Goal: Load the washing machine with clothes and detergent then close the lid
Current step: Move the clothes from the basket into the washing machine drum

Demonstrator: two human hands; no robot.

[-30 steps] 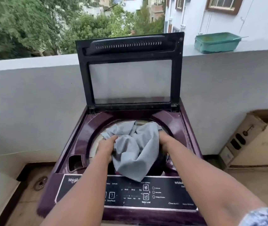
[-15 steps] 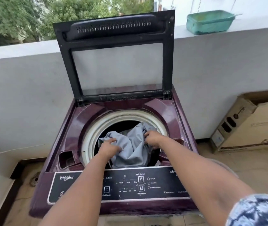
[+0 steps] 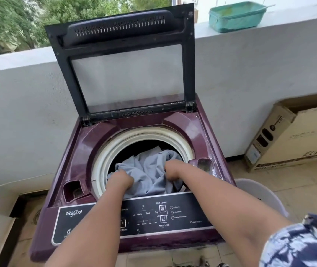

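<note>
Both hands clutch a crumpled light-grey cloth garment (image 3: 150, 170) inside the drum mouth

Left hand (image 3: 120, 181) and right hand (image 3: 173, 168) each curl into the fabric, forearms crossing the black control panel (image 3: 153, 216); the garment sits within the cream round drum rim (image 3: 103, 157) of the maroon top-loading washing machine (image 3: 80, 151), its black glass-paned lid (image 3: 126, 70) standing upright behind, a teal plastic tub (image 3: 234, 18) on the grey parapet wall (image 3: 250, 64) beyond

— What can we read on the control panel (image 3: 99, 220)?
— "Whirlpool" at its left, "Wash Options", "Wash", "Rinse", "Dry" and "Water Level" in the middle, and a lit "3" beside the arm.
— And the cardboard box (image 3: 296, 137)?
— We make out only large letters, roughly "ELED"; the rest blurs.
</note>
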